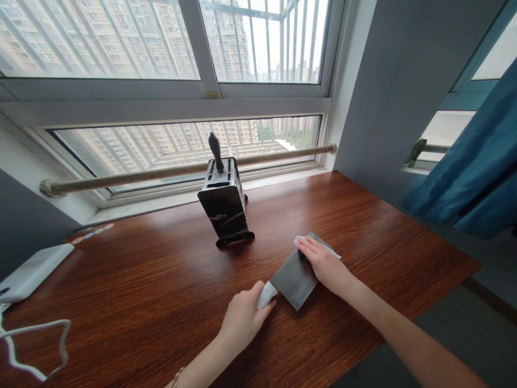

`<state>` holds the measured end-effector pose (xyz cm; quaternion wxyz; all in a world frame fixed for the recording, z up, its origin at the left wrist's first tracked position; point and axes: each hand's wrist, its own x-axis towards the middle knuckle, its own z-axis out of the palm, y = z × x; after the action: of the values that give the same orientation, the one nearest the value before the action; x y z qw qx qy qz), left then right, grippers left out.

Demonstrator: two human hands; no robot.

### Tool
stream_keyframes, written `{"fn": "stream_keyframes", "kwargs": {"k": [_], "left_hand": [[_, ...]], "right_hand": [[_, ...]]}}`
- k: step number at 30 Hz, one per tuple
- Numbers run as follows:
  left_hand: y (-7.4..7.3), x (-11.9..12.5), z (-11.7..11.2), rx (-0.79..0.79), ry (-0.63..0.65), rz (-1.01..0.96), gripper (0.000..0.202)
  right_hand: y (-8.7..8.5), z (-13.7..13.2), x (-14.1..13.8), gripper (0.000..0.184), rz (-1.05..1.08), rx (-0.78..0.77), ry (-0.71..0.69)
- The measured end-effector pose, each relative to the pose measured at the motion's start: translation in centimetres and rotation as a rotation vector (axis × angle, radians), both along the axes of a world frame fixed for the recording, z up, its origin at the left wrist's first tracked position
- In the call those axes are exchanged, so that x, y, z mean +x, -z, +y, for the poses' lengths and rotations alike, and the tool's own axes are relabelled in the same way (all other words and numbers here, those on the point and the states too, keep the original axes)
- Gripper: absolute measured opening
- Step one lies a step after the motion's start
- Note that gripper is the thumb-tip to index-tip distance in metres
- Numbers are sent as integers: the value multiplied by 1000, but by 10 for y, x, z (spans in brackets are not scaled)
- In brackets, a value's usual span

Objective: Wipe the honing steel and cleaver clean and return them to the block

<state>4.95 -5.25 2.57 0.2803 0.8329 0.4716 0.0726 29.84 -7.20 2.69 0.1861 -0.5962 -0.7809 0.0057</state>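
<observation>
My left hand (pixel 244 315) is closed round the handle end of a cleaver, with a white tissue (pixel 267 295) around the handle. The cleaver's broad grey blade (pixel 297 280) lies low over the table and points to the upper right. My right hand (pixel 323 264) presses a second white tissue (pixel 333 251) on the blade near its far end, the fingers bent over it. Most of that tissue is hidden under the hand. The cleaver's handle is covered by the tissue and my fingers.
A black knife block (pixel 226 210) stands at the back of the wooden table (pixel 161 280), with one dark-handled tool (pixel 216 151) upright in it. At the left lie a white device (pixel 36 272) and a white cable (pixel 64 345). A barred window runs behind.
</observation>
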Motion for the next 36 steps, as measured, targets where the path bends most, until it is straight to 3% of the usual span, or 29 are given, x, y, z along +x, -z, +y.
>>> {"fn": "stream_keyframes", "kwargs": {"k": [4,7,13,17,24,36], "left_hand": [[7,-1,1,26,5,-8,18],[10,-1,2,41,15,-20,16],[7,0,1,41,16,0,15],[5,0,-2,52,14,38,16],[2,1,-2,54,1,69,18],[-6,4,-3,57,56,141,16]], "right_hand": [[3,-19,-51,47,-7,-18,-169],[7,-30,-72,45,3,-21,-243],[4,-25,-68,41,59,-24,-276],[-4,-10,-63,26,21,-21,-280],[-5,21,-33,18,-87,-83,-106],[17,41,61,16,75,-238,68]]}}
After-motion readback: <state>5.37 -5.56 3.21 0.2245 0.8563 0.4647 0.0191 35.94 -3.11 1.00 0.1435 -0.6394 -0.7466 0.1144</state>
